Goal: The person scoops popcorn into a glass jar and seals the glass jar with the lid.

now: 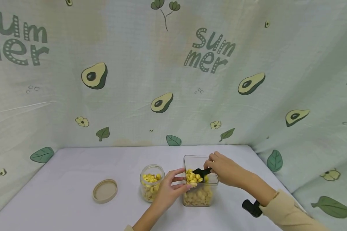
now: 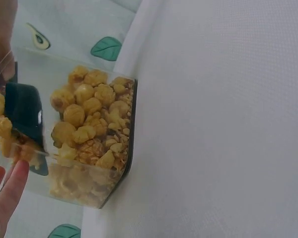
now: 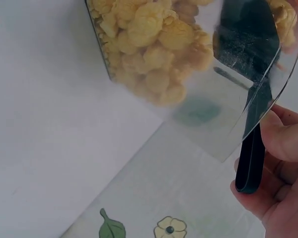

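Note:
A clear square container (image 1: 214,184) holds yellow popcorn (image 1: 199,196) in its lower part. My left hand (image 1: 168,190) touches its left side and front near the rim, fingers fairly straight. With my right hand (image 1: 226,169) I grip the handle of a black scoop (image 1: 202,172). Popcorn sits on the scoop, which is inside the container's upper part, above the remaining popcorn. In the left wrist view the scoop (image 2: 25,106) shows through the clear wall. The right wrist view shows fingers and thumb around the scoop handle (image 3: 251,161).
Left of the container stands a round glass jar (image 1: 152,167) with popcorn inside, partly behind my left hand. A round beige lid (image 1: 105,191) lies further left on the white table (image 1: 60,199). A patterned cloth (image 1: 127,64) hangs behind the table.

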The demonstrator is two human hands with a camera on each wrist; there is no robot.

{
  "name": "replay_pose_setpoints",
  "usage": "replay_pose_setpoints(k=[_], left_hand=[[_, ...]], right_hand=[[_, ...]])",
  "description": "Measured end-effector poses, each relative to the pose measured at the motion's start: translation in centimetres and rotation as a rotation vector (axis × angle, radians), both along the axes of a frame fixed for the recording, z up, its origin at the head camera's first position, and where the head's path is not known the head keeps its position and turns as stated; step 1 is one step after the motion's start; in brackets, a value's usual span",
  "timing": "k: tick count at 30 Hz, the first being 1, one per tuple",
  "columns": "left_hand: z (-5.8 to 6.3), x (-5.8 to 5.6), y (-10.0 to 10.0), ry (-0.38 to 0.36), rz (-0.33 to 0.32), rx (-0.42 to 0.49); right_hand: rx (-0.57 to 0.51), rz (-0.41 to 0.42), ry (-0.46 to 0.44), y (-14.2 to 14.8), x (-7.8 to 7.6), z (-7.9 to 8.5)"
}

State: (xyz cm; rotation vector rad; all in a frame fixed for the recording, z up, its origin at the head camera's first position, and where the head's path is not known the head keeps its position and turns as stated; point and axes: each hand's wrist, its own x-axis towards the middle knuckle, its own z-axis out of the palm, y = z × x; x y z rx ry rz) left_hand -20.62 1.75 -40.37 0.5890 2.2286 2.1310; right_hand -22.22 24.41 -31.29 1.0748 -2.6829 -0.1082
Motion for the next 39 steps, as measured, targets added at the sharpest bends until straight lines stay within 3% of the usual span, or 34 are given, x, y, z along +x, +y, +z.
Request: replay_pose_setpoints(k=[19,26,39], left_hand=[[0.0,0.1,0.0,-0.006,-0.013,-0.003],[-0.2,0.0,0.0,-0.005,-0.007,-0.028],[-0.2,0.1,0.1,-0.015,0.008,-0.037]], right_hand=[[-0.267,-0.016,-0.093,2.4,0.9,-0.5],[-0.284,-0.053,-0.059,3.2,1.2,-1.1],[-0.271,0.039,0.018,2.5,1.2,-1.6]])
